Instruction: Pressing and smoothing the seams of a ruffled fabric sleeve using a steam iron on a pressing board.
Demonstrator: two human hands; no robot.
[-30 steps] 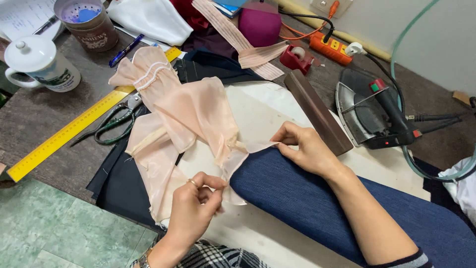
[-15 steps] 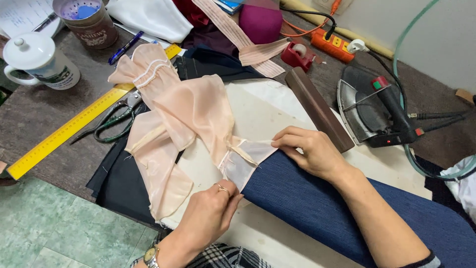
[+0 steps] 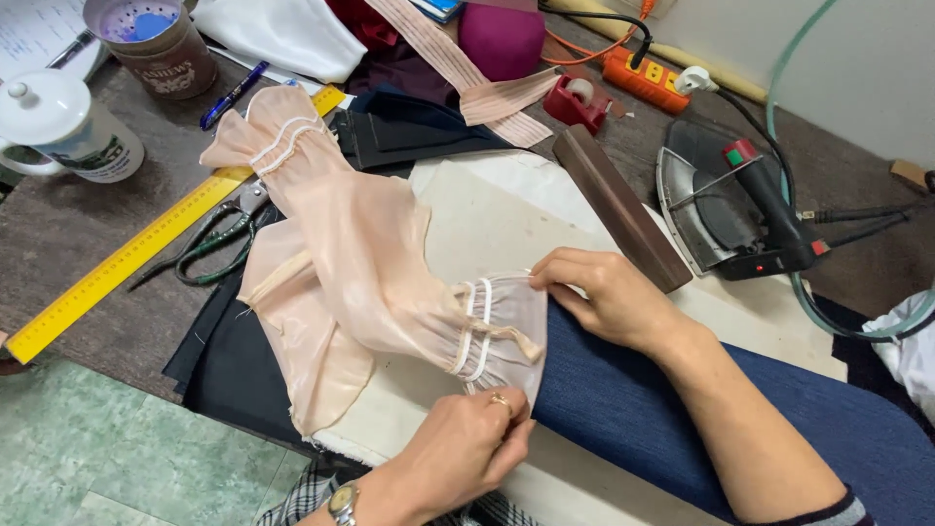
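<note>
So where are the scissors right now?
The scissors lie on the left of the head view, just below the yellow ruler and beside the sheer peach fabric.

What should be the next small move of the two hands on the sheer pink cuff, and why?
Probably draw the cuff a little further along the padded blue sleeve board. The left hand and right hand pinch opposite sides of the peach sleeve's gathered cuff, whose open edge just overlaps the board's tip, while the rest of the fabric lies bunched to the left.
</note>
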